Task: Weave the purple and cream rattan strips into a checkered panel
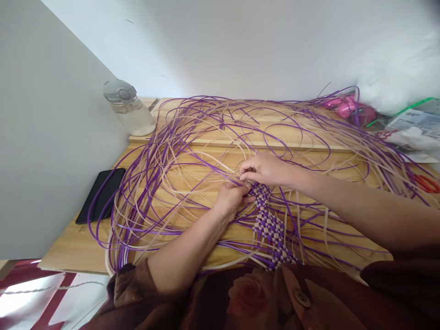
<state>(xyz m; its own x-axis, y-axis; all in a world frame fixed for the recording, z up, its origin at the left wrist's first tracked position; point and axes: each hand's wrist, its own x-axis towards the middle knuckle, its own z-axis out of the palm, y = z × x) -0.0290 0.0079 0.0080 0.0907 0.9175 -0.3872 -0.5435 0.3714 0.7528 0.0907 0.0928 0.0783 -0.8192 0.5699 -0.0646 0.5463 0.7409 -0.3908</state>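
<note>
A woven strip in a purple and beige checkered pattern runs from my body toward the middle of the table. At its far end my left hand is closed, thumb and fingers pinching strands at the weave's left edge. Just above it, my right hand has its thumb and fingertips together on a thin strand; the exact strand is hard to make out. Long purple and beige strands fan out from the weave on both sides and curl across the table.
A clear bottle with a grey lid stands at the back left against the wall. A black phone lies at the left under some strands. At right are a pink item, plastic bags and red-handled scissors. The wooden table ends at front left.
</note>
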